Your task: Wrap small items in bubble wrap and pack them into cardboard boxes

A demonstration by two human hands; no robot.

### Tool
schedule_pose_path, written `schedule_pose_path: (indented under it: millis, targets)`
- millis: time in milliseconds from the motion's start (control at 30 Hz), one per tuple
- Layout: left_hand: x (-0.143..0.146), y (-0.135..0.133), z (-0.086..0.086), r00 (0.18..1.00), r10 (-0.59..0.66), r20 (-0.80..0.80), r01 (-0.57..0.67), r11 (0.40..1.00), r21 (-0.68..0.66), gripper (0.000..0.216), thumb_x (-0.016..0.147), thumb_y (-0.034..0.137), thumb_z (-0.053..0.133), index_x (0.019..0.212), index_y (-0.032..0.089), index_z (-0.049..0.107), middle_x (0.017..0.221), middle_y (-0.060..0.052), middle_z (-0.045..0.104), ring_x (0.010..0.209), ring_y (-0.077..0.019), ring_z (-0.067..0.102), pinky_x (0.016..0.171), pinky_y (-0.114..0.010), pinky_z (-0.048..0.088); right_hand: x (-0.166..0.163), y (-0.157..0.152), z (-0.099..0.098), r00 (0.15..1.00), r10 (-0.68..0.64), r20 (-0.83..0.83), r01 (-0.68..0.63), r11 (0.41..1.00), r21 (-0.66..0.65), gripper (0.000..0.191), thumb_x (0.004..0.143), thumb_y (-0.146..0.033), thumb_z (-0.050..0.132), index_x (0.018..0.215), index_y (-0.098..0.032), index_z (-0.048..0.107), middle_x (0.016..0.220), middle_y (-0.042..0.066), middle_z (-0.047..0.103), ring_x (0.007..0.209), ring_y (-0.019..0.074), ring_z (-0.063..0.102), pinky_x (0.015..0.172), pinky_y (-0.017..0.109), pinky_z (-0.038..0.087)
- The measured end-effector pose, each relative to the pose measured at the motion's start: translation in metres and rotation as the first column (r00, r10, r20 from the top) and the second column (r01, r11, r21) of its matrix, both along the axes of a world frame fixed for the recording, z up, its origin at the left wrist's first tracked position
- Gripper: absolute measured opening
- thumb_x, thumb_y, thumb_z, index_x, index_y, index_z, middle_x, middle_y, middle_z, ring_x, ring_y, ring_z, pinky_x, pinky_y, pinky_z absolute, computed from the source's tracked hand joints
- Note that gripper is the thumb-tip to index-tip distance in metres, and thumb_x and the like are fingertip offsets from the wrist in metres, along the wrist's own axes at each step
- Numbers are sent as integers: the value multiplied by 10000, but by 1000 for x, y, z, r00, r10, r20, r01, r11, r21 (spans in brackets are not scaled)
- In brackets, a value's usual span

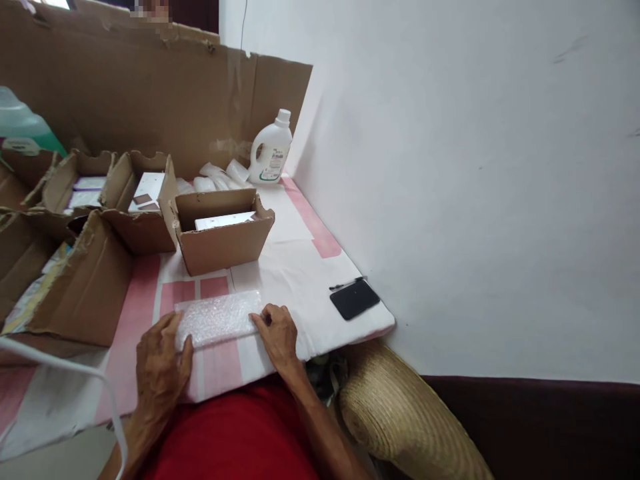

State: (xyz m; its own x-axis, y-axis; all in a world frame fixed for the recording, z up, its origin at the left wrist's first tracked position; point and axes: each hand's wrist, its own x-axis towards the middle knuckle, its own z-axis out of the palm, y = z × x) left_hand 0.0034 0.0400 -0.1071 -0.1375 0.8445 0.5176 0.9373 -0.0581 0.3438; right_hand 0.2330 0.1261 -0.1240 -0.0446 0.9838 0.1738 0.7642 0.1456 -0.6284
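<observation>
A flat, oblong packet of clear bubble wrap (pixel 219 321) lies on the cloth-covered table near its front edge. Something pale may be inside it, but I cannot make out what. My left hand (pixel 161 363) grips the packet's left end, thumb on the near side and fingers on the far side. At the other end, my right hand (pixel 279 335) pinches the right edge between thumb and curled fingers. Just beyond the packet stands a small open cardboard box (pixel 225 245) with white flat boxes in it.
More cardboard bins (pixel 95 267) fill the left side. A white jug (pixel 273 150) and clear plastic rolls (pixel 220 177) stand behind. To the right lie a black phone (pixel 355 299) and a pen (pixel 345 285) beside the wall. A white cable (pixel 75 367) crosses at lower left; a straw hat (pixel 400 407) is below the table edge.
</observation>
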Motion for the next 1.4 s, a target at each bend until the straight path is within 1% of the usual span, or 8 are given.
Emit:
schedule_pose_path:
  millis: [200, 300, 400, 567, 867, 1000, 1133, 1400]
  targets:
    - [14, -3, -29, 924, -303, -233, 280, 951, -130, 538, 924, 370, 551, 1453, 277, 519, 1520, -134, 507, 1450, -356, 386, 1168, -512, 280, -13, -15, 12, 998, -28, 52, 17, 980, 200, 194, 980, -361, 592, 991, -178, 655, 952, 99, 691, 920, 265, 595, 824, 391, 475]
    - [10, -4, -43, 914, -312, -261, 295, 950, -102, 531, 915, 327, 539, 1439, 244, 539, 1527, -149, 495, 1476, -360, 340, 1188, -525, 241, -35, -31, 12, 958, 234, 165, -281, 882, 378, 438, 1011, -391, 519, 1361, -129, 542, 1329, 170, 628, 1265, 293, 534, 1053, 451, 432]
    - [8, -2, -47, 906, -305, -293, 297, 952, -73, 524, 911, 307, 523, 1428, 225, 540, 1495, -159, 522, 1446, -370, 377, 1142, -529, 304, -43, -33, 2, 851, 440, 286, -512, 814, 274, 660, 986, -527, 530, 1507, -138, 414, 1529, 159, 488, 1459, 293, 377, 1177, 469, 342]
    - [4, 4, -35, 901, -276, -335, 268, 961, -70, 521, 936, 346, 527, 1434, 198, 493, 1398, -175, 597, 1305, -367, 522, 1012, -501, 426, -9, -15, -13, 870, 349, 348, -404, 910, 96, 743, 960, -571, 566, 1554, -171, 366, 1623, 181, 334, 1504, 350, 303, 1187, 555, 314]
    - [-40, 8, -8, 837, -375, -397, 407, 914, -5, 255, 928, 185, 479, 1142, 189, 616, 1131, -108, 722, 997, -230, 668, 830, -342, 482, 2, 0, -6, 848, 383, 366, -451, 884, 121, 834, 888, -584, 674, 1539, -146, 390, 1606, 209, 354, 1493, 369, 307, 1167, 556, 331]
    - [-18, 8, 6, 817, -383, -432, 423, 906, -4, 229, 894, 118, 502, 1067, 186, 635, 958, -67, 733, 889, -239, 644, 782, -360, 441, -3, -13, 5, 823, 408, 395, -531, 800, 280, 792, 881, -566, 690, 1484, -116, 443, 1514, 226, 476, 1396, 376, 418, 1077, 525, 407]
    - [30, 0, 20, 823, -459, -336, 472, 880, -45, 170, 894, 89, 507, 939, 196, 631, 817, -33, 680, 777, -220, 586, 748, -356, 420, -11, -38, 9, 791, 469, 393, -603, 707, 369, 344, 992, -340, 575, 1273, -143, 589, 1166, 147, 694, 1031, 272, 617, 814, 397, 505]
    - [31, -16, 25, 783, -621, -33, 620, 784, -25, 257, 930, 239, 608, 1180, 183, 613, 1022, -66, 703, 961, -192, 626, 882, -327, 489, 35, -67, -13, 849, 524, 67, -491, 736, 465, 342, 979, -68, 427, 1251, -157, 616, 1118, 126, 730, 1105, 237, 644, 912, 406, 579]
